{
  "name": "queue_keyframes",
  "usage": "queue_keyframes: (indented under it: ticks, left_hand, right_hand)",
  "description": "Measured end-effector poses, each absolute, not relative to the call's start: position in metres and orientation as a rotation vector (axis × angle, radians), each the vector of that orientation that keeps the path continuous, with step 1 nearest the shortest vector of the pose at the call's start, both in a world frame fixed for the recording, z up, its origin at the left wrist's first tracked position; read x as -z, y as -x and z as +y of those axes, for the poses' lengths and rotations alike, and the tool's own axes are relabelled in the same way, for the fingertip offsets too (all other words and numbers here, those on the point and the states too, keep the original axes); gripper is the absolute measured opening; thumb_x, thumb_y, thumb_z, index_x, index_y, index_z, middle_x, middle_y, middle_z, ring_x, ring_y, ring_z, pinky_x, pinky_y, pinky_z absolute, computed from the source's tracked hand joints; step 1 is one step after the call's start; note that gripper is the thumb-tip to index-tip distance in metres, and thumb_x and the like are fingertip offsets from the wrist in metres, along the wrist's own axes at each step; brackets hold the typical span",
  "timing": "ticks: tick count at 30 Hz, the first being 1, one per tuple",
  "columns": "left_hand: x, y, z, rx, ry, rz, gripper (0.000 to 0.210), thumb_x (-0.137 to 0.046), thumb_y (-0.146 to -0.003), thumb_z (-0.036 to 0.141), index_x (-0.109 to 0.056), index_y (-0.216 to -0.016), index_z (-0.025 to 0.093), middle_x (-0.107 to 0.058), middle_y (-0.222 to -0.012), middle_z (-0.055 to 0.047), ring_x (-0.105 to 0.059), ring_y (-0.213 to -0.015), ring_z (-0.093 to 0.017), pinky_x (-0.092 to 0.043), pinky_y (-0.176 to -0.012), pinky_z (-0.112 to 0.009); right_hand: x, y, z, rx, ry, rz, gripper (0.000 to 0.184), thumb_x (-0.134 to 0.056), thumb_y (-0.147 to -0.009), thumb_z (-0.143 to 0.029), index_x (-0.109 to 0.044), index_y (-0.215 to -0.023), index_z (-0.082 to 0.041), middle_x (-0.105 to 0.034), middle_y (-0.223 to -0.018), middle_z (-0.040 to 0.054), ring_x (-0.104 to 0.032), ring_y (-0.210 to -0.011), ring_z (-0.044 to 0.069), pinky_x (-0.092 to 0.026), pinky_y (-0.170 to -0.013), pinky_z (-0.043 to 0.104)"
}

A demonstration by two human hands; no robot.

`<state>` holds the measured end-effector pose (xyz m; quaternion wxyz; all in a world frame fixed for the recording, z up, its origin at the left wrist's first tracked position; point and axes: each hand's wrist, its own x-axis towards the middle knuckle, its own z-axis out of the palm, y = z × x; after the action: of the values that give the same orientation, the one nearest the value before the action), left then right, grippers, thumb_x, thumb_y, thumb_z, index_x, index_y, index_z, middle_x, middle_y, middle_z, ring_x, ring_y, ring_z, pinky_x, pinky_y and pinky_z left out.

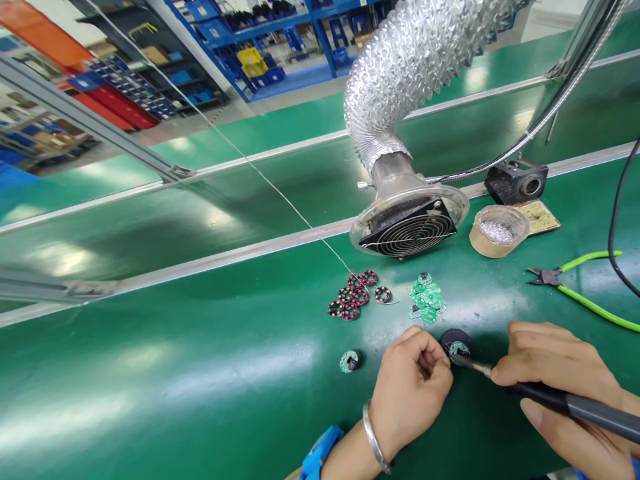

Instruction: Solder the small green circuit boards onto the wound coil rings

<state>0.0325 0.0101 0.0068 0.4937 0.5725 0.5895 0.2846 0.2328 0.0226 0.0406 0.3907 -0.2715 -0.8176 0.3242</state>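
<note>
My right hand (pixel 565 380) grips a soldering iron (pixel 545 395), its tip at a small round green circuit board (pixel 459 349). Under that board is a black round base (pixel 451 335). Close against the base's left side, my left hand (pixel 413 387) is closed in a pinch; whatever its fingertips hold is hidden. A single board with a dark part (pixel 351 361) lies to the left of that hand. Beyond my hands are a pile of green circuit boards (pixel 427 299) and a cluster of copper-wound ring coils (pixel 353 295).
A fan hood (pixel 410 230) on a silver duct (pixel 387 87) hangs over the green table (pixel 200 400). Green-handled cutters (pixel 550 277), a tub of metal shavings (pixel 493 240), a yellow sponge tray (pixel 540 217) and a black stand (pixel 517 181) are at right. Solder wire (pixel 280 192) hangs across.
</note>
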Motion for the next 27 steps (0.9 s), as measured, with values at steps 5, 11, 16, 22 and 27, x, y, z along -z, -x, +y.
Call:
queue_keyframes:
  ticks: [5,11,16,22,27]
  left_hand:
    - [-0.006,-0.032,0.011,-0.694,-1.391,1.433,0.012,-0.050,-0.066,0.006,-0.053,-0.060,0.017,-0.051,-0.065,0.002,-0.045,-0.053,-0.009,-0.035,-0.048,-0.019]
    - [-0.007,-0.032,0.011,-0.685,-1.403,1.434,0.012,-0.050,-0.067,0.007,-0.053,-0.061,0.017,-0.051,-0.065,0.001,-0.045,-0.054,-0.010,-0.035,-0.048,-0.020]
    - [-0.007,-0.033,0.010,-0.689,-1.390,1.430,0.013,-0.050,-0.066,0.006,-0.053,-0.060,0.017,-0.051,-0.065,0.001,-0.045,-0.053,-0.009,-0.036,-0.048,-0.020]
    - [-0.008,-0.033,0.011,-0.690,-1.400,1.431,0.013,-0.050,-0.066,0.006,-0.052,-0.060,0.017,-0.050,-0.065,0.001,-0.045,-0.053,-0.009,-0.035,-0.048,-0.020]
    - [-0.009,-0.033,0.011,-0.675,-1.392,1.436,0.013,-0.050,-0.066,0.006,-0.052,-0.060,0.017,-0.051,-0.065,0.001,-0.045,-0.053,-0.010,-0.035,-0.048,-0.020]
  right_hand:
    - [-0.044,-0.232,0.022,-0.803,0.743,-2.067,0.027,-0.045,-0.074,-0.009,-0.057,-0.097,-0.018,-0.049,-0.060,-0.0014,-0.047,-0.049,0.015,-0.034,-0.050,0.030]
    - [-0.043,-0.238,0.019,-0.810,0.732,-2.090,0.029,-0.045,-0.074,-0.009,-0.056,-0.100,-0.018,-0.048,-0.062,-0.0013,-0.049,-0.051,0.015,-0.035,-0.052,0.031]
    - [-0.047,-0.238,0.022,-0.824,0.757,-2.104,0.023,-0.047,-0.076,-0.012,-0.058,-0.096,-0.019,-0.049,-0.059,-0.0018,-0.047,-0.049,0.015,-0.035,-0.051,0.030]
    - [-0.045,-0.231,0.022,-0.810,0.776,-2.013,0.024,-0.046,-0.076,-0.012,-0.058,-0.095,-0.018,-0.048,-0.057,-0.0018,-0.044,-0.045,0.014,-0.032,-0.046,0.027]
    - [-0.046,-0.227,0.022,-0.775,0.789,-1.977,0.025,-0.044,-0.075,-0.011,-0.059,-0.094,-0.018,-0.048,-0.055,-0.0019,-0.044,-0.043,0.013,-0.033,-0.044,0.027]
